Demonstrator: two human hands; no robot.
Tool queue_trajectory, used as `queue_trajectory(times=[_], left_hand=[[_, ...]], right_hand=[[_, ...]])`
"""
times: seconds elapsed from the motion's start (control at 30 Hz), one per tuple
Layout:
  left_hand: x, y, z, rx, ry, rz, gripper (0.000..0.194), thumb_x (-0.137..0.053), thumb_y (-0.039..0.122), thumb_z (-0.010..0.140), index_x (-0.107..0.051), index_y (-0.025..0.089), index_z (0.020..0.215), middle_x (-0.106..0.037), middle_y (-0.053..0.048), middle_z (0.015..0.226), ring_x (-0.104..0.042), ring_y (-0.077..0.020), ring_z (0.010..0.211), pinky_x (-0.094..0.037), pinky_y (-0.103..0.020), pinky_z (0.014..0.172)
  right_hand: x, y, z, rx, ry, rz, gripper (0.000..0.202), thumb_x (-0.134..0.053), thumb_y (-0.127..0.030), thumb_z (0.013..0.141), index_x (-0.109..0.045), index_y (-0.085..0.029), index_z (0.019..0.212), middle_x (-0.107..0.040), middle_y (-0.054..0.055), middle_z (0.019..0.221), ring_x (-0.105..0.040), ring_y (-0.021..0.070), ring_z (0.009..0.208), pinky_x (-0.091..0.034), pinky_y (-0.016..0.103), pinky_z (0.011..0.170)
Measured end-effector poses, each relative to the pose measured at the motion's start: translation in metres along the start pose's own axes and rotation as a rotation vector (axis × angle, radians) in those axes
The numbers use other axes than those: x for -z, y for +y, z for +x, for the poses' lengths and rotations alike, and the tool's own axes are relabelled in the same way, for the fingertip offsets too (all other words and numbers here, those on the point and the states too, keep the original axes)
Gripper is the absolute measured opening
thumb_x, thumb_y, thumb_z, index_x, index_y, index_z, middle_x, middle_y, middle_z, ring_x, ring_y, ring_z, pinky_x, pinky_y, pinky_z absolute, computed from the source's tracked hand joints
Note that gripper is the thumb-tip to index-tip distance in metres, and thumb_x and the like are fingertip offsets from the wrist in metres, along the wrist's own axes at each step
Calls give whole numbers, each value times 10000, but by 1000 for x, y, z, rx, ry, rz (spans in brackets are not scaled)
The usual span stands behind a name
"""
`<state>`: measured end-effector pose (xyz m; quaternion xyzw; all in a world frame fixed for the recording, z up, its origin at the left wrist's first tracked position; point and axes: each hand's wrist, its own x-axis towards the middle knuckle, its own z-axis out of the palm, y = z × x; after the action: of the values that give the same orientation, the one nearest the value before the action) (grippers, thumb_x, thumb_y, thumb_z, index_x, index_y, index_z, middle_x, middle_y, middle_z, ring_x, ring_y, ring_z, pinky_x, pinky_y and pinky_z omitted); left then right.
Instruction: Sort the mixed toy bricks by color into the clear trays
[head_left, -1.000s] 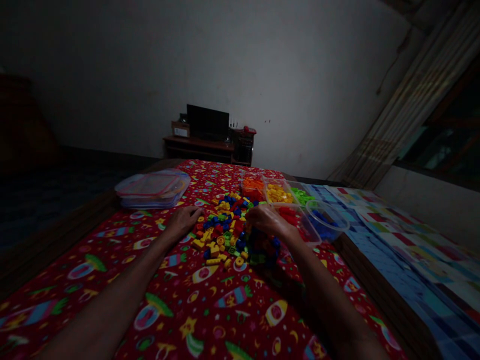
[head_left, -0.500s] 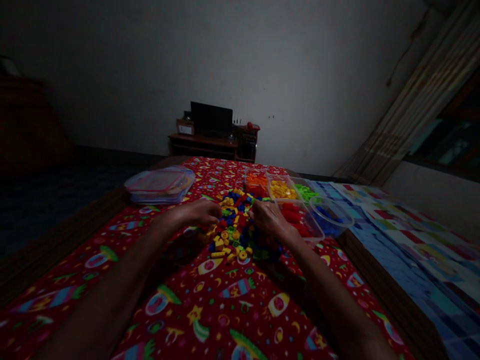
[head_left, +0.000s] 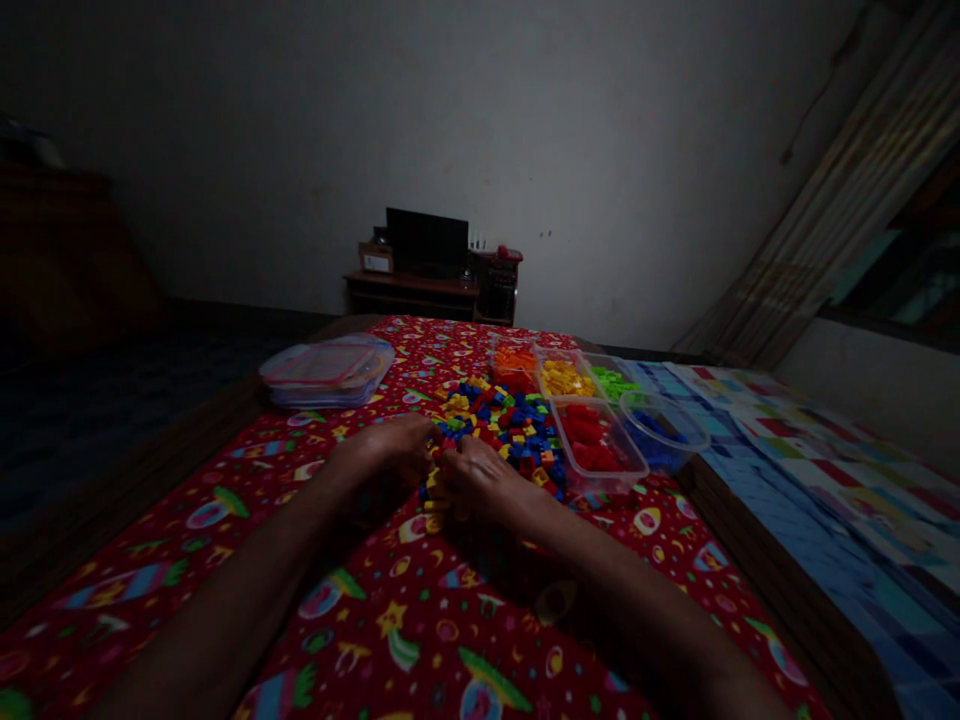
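A mixed pile of toy building bricks (head_left: 525,425) in red, blue, yellow and green lies on the red patterned cloth (head_left: 405,640). My left hand (head_left: 401,443) is at the pile's left side, its fingers curled in. Close beside it, my right hand (head_left: 484,478) reaches over the near part of the pile with fingers bent together. The fingertips of both hands nearly meet around a bit of red. Whether either hand grips a brick is too dark and small to make out. My right hand hides some of the yellow bricks (head_left: 435,507).
Right of the pile stand clear containers of sorted bricks: red bricks (head_left: 589,435), orange bricks (head_left: 515,368), yellow bricks (head_left: 566,379), green bricks (head_left: 615,383) and blue bricks (head_left: 658,432). Stacked clear lids (head_left: 326,372) lie at the left. A monitor (head_left: 427,242) stands on a far desk.
My right hand has moved left and nearer, from beside the red container to close by my left hand, uncovering bricks on the right. My left hand has shifted slightly. The view has turned a little.
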<state>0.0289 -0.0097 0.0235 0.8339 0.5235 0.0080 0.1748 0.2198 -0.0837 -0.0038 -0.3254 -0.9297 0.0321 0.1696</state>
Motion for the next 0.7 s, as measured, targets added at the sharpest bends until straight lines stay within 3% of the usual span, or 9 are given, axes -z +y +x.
queue_trajectory(times=[0.1, 0.33, 0.57, 0.7], left_hand=[[5, -6, -2, -30, -21, -59, 160, -646, 215, 541, -697, 218, 692, -662, 14, 650, -588, -175, 616, -388, -219, 536], [13, -35, 1, -74, -162, -413, 248, -616, 400, 573, -693, 207, 708, -663, 14, 641, -583, -169, 620, -430, -231, 579], [20, -34, -4, -144, -119, -436, 442, -521, 594, 731, -704, 192, 736, -655, -19, 667, -579, -172, 648, -430, -220, 582], [22, -29, -3, -218, -72, -431, 459, -517, 590, 772, -697, 168, 785, -633, -10, 676, -568, -162, 651, -430, -215, 594]], right_hand=[[0, 3, -4, 48, 46, 13, 328, -408, -54, 882, -466, -130, 1196, -524, 122, 1073, -475, 198, 988, -428, 306, 866], [-4, 10, 0, 46, 78, 44, 125, -452, -147, 901, -510, -166, 1011, -504, 66, 916, -449, 172, 825, -406, 276, 732], [0, 17, 10, -53, 40, 79, 77, -520, -141, 862, -565, -161, 921, -543, 46, 826, -486, 153, 755, -385, 239, 661], [2, 26, 19, -169, 188, 265, 173, -526, -147, 848, -615, -146, 996, -629, 73, 908, -561, 183, 847, -421, 272, 747]])
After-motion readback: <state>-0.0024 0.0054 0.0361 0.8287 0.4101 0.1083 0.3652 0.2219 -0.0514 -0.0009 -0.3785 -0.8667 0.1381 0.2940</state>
